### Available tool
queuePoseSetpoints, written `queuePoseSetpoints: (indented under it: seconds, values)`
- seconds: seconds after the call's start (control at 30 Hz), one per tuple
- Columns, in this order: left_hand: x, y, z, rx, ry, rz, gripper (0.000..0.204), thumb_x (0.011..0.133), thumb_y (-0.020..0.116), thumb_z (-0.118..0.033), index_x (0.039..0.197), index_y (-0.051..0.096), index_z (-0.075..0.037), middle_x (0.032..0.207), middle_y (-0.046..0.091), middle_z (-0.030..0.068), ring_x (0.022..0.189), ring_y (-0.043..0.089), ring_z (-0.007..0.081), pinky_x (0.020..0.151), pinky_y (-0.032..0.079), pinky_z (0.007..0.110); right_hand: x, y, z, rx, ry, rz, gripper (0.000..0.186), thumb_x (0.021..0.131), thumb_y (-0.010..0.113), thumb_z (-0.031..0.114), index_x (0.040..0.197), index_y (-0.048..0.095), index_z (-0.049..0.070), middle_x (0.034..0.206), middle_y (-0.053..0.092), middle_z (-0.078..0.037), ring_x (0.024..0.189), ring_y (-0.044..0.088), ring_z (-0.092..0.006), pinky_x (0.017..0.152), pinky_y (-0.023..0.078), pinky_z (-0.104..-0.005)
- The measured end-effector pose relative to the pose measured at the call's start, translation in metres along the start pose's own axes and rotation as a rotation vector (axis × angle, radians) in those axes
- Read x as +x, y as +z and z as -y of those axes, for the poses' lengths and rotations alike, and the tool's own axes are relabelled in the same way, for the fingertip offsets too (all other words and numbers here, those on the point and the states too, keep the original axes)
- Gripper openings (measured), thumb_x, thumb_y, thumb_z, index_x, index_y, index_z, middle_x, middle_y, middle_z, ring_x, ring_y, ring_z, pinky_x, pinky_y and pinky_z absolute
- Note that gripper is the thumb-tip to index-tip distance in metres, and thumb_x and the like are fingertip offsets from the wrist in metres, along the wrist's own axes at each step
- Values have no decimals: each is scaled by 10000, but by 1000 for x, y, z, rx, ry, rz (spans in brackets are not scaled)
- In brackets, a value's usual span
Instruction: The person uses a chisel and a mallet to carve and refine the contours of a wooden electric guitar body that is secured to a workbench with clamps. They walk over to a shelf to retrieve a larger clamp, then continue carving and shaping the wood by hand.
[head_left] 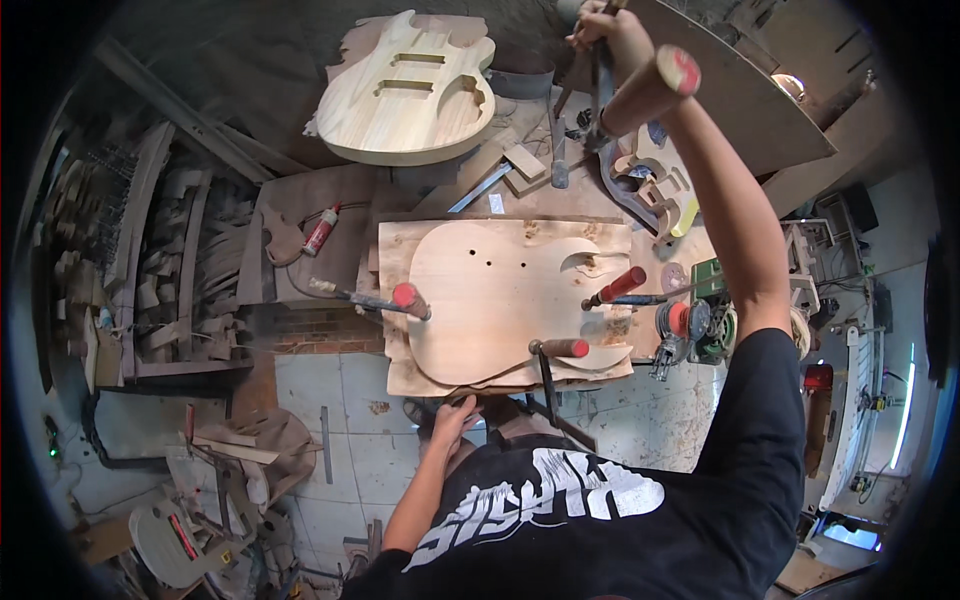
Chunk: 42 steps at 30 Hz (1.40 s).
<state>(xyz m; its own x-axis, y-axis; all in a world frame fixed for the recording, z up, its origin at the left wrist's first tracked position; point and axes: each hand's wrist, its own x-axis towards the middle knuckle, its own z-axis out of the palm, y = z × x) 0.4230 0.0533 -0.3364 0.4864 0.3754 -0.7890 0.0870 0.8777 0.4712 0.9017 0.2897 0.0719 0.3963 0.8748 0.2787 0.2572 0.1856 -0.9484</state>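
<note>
A pale guitar body (470, 320) lies flat on a rough-edged wooden board (397, 375) in front of me. Three bar clamps press on it: one clamp (411, 299) at the left, another clamp (621, 287) at the right and a third clamp (562, 348) near the lower right. My left hand (452, 418) is closed at the board's near edge, its fingers partly hidden. Raised at the upper right, my right hand (618, 38) grips another bar clamp (640, 102) by its bar; its wooden handle with a red end points toward me.
Behind the board stands another guitar body (410, 95) with cut-out cavities. Wood offcuts (525, 165) and cut templates (655, 190) lie on the bench. A red-and-white bottle (321, 230) is at left, a power tool (682, 325) at right. Wood pieces fill the left rack (175, 260).
</note>
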Motion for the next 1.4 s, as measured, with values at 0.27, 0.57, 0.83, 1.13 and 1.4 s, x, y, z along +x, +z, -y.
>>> queuePoseSetpoints:
  seconds: [0.27, 0.57, 0.83, 1.13, 1.4]
  values:
    - [4, 12, 24, -135, 114, -86, 247, 1012, 568, -85, 1157, 571, 115, 1090, 633, 134, 1004, 642, 238, 961, 564, 455, 24, 4, -118, -228, -95, 128, 178, 936, 545, 149, 798, 564, 39, 736, 607, -41, 739, 598, -138, 754, 486, -291]
    - [7, 25, 30, -294, 311, -190, 301, 1013, 488, -53, 1296, 471, 47, 1253, 608, 195, 1112, 659, 313, 947, 569, 459, 7, 13, -173, -147, -108, 67, 202, 909, 528, 170, 781, 533, 14, 704, 616, -72, 736, 625, -160, 708, 491, -318]
    - [6, 27, 17, -183, 256, -268, 279, 1022, 480, -102, 1156, 587, 118, 1089, 678, 206, 1013, 700, 295, 901, 594, 392, -18, 44, -196, -232, -135, 82, 152, 863, 533, 141, 800, 513, 4, 687, 606, -113, 685, 608, -201, 661, 479, -356]
    - [13, 24, 25, -206, 265, -288, 261, 1008, 434, -56, 1130, 579, 124, 1118, 672, 204, 1030, 701, 316, 914, 588, 399, -45, 58, -212, -143, 18, 201, 54, 852, 499, 50, 841, 449, 69, 777, 503, -9, 766, 512, -110, 703, 422, -256]
    - [16, 18, 29, -223, 279, -238, 282, 982, 466, -59, 1153, 528, 157, 1133, 642, 224, 994, 696, 317, 898, 599, 388, -53, 61, -216, -194, 66, 41, 182, 875, 533, 175, 798, 541, 11, 690, 630, -90, 673, 592, -168, 664, 473, -327]
